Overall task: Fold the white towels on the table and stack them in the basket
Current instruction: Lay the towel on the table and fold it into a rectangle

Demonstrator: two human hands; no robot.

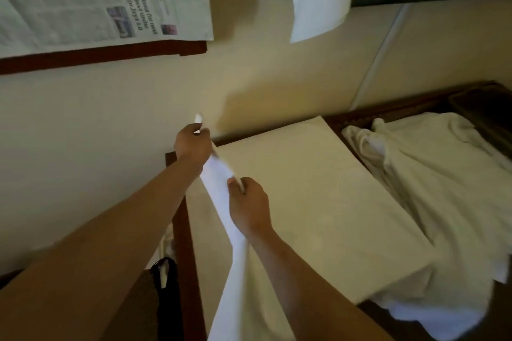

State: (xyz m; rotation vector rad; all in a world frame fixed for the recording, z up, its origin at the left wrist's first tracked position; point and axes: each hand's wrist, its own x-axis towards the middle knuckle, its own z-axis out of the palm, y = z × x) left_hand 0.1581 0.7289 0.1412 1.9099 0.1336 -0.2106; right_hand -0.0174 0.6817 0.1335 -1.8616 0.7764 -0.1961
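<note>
Hands pinch one white towel by its upper edge above the cream board: left hand at the far corner, right hand nearer. Right of the board, touching its edge, lies a crumpled towel heap.

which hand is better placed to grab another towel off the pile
Right. The right hand pinches the held towel on the side nearer the pile; the left hand is by the wall.
</note>
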